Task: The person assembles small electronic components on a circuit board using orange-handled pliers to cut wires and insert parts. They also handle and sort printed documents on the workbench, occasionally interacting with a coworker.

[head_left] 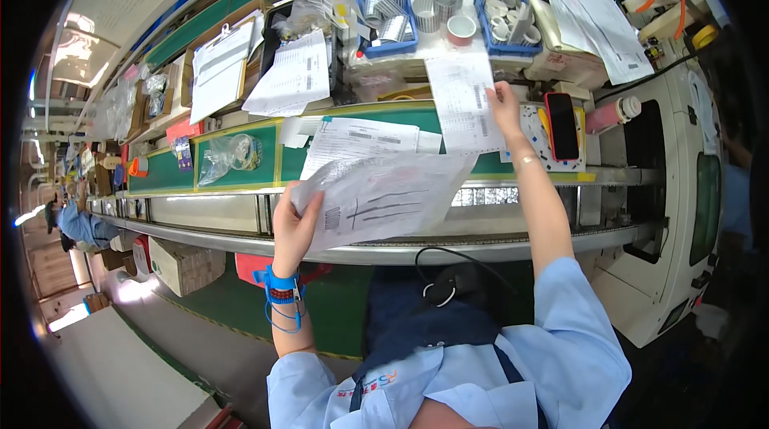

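Between thumb and fingers, my left hand (298, 225) pinches the left edge of a thin printed sheet (392, 201), which sags over the near rail of the bench. My right hand (504, 112) grips the right edge of a long white form (460, 100) and holds it up in front of the blue bins. More printed papers (364, 136) lie on the green belt behind the thin sheet, partly covered by it. A blue wrist strap (284, 293) circles my left wrist. To the right of my right hand lies a phone (562, 126) with a red edge.
Blue bins (390, 46) of grey cylindrical parts stand at the back, beside a white cup (460, 29). A clear plastic bag (232, 154) rests on the belt (176, 169) at left. A pink bottle (613, 114) lies right of the phone. Another person (80, 225) is far left.
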Tool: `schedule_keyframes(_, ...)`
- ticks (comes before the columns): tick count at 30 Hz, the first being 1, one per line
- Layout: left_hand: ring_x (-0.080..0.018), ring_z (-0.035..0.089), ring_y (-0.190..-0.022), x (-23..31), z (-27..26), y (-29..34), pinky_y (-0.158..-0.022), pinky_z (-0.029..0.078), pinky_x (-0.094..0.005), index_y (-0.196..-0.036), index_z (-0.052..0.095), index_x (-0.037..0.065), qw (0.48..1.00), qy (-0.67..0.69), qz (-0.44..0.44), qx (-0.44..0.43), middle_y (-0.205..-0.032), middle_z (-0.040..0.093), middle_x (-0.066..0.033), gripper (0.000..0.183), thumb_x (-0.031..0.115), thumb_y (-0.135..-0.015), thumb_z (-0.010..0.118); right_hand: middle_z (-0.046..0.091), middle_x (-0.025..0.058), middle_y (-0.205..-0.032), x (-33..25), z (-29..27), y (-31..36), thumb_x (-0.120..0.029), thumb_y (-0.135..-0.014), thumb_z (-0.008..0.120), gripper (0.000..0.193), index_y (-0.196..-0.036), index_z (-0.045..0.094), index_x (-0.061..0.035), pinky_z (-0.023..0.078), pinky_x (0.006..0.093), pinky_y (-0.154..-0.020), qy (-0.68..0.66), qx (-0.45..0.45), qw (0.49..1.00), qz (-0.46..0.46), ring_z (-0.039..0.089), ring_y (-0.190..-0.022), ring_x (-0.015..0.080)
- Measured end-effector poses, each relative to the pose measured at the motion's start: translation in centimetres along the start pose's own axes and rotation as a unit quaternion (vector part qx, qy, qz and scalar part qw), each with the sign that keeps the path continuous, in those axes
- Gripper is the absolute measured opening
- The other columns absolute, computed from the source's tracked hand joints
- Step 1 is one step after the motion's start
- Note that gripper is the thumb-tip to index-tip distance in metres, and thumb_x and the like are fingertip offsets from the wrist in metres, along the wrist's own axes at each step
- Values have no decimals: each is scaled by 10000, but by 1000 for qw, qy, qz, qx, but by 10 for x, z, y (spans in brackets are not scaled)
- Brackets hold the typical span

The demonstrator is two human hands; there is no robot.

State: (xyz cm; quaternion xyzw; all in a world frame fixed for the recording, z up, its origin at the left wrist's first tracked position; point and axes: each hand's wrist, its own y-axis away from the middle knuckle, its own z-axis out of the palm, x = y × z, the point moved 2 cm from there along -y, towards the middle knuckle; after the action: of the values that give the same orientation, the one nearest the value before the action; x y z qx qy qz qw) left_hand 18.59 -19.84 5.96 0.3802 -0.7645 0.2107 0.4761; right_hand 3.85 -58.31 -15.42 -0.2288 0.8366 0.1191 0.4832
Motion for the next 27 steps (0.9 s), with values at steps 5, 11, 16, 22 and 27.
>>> schedule_keyframes(5,-97,521,-705,-24,-17,1,-646,413,-222,-927,547,-8,997,-39,37,60,-784,590,-65,175,72,-774,577,582,125,-777,-133,-85,65,-78,-805,515,144,-934,542,-21,422,260,-610,29,-43,990,-130,568,-694,188)
schedule_keyframes(11,-106,531,-744,-7,-17,-13,-679,424,-245,-934,559,-25,997,33,74,9,-807,608,-79,190,111,-801,557,582,102,-861,-242,-106,134,-54,-760,548,138,-894,551,-23,405,278,-720,4,-368,910,-193,545,-840,222)
schedule_keyframes(16,-100,501,-770,-2,-25,11,-687,413,-246,-1005,516,-34,982,147,65,-95,-857,588,-75,238,153,-873,450,559,95,-905,-301,-14,170,-104,-748,558,117,-780,496,-10,371,312,-772,30,-300,852,-427,508,-872,249)
schedule_keyframes(22,-82,497,-836,-17,-83,33,-713,407,-214,-1032,508,-44,952,290,-4,-97,-925,566,-54,261,155,-878,439,533,163,-772,-322,53,193,-160,-785,525,182,-817,502,18,403,333,-653,20,-417,871,-260,509,-721,308)
schedule_keyframes(27,-58,521,-739,-57,-130,39,-639,426,-209,-938,553,-40,981,185,-22,-49,-825,599,-44,208,129,-815,545,559,177,-789,-351,104,215,-207,-781,525,232,-854,541,13,411,353,-654,26,-407,873,-268,533,-748,321)
